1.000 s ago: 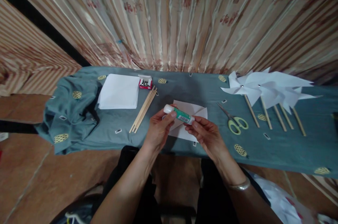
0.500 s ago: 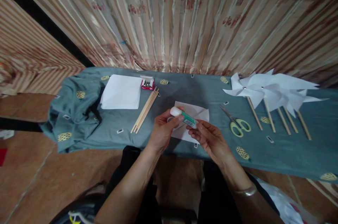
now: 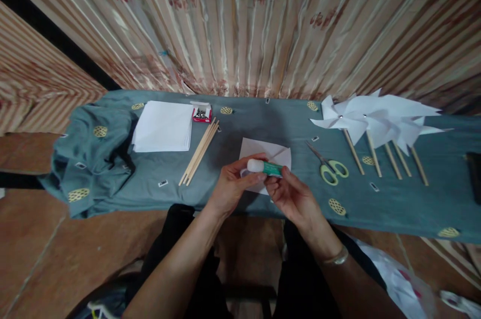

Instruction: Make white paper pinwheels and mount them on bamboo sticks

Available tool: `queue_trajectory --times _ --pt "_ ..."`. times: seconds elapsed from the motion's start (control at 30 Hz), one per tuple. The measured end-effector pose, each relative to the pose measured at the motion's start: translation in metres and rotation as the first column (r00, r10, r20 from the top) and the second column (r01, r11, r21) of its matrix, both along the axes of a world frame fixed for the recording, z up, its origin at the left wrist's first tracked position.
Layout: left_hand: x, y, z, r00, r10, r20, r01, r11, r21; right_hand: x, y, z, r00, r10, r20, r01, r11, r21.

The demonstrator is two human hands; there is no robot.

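Above the table, both my hands are on a glue stick (image 3: 272, 169) with a green label and a white end. My left hand (image 3: 233, 184) is closed at the white end, its thumb beneath and its fingers behind. A pale rim shows by those fingers, too small to make out. The other end is pinched by my right hand (image 3: 291, 194), with fingers curled under it. Below them, partly hidden, a creased square of white paper (image 3: 246, 146) lies on the cloth. Scissors (image 3: 328, 169) with green handles rest to the right of my right hand.
Left of my hands lie several wooden sticks (image 3: 199, 153), a stack of white paper (image 3: 163, 126) and a red box of metal pins (image 3: 202, 112). Several white paper pinwheels (image 3: 376, 116) overlap at the right. A green-grey cloth (image 3: 225, 133) covers the table, with a curtain (image 3: 244, 33) behind.
The glue stick has tilted from a slope to nearly level, with both hands still on it. The whole scene has shifted slightly left and up in view.
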State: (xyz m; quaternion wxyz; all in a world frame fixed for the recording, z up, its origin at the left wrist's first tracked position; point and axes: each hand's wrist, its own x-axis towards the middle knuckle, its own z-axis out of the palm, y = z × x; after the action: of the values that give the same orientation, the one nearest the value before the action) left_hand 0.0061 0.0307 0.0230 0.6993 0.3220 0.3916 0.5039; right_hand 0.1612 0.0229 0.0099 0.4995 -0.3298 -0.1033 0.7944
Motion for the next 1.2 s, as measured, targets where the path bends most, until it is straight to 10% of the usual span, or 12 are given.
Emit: queue_trajectory --times 0.17,0.4,0.6,0.8,0.97,1.2 --pt "-0.018 0.006 -0.007 0.933 0.092 -0.348 -0.043 0.989 0.144 0.035 0.01 0.001 0.986 -0.133 0.099 0.122 0.987 0.108" --pt "-0.068 0.016 -0.027 0.409 0.257 -0.876 0.208 0.908 0.363 0.052 0.008 -0.001 0.793 -0.264 0.549 0.173 0.962 0.213" --pt "-0.078 0.018 -0.042 0.21 0.281 -0.936 0.435 0.831 0.347 0.043 0.011 -0.004 0.787 -0.23 0.572 0.135 0.97 0.203" --pt "-0.078 0.024 -0.038 0.196 0.375 -0.906 0.459 0.781 0.423 0.036 0.02 -0.008 0.765 -0.221 0.605 0.097 0.968 0.231" --pt "-0.056 0.025 -0.028 0.307 0.547 -0.779 0.4 0.668 0.627 0.026 0.025 -0.009 0.58 -0.359 0.731 0.056 0.913 0.404" --pt "-0.006 0.001 -0.038 0.281 0.306 -0.909 0.657 0.629 0.415 0.018 0.02 -0.004 0.348 -0.405 0.845 -0.155 0.864 0.478"
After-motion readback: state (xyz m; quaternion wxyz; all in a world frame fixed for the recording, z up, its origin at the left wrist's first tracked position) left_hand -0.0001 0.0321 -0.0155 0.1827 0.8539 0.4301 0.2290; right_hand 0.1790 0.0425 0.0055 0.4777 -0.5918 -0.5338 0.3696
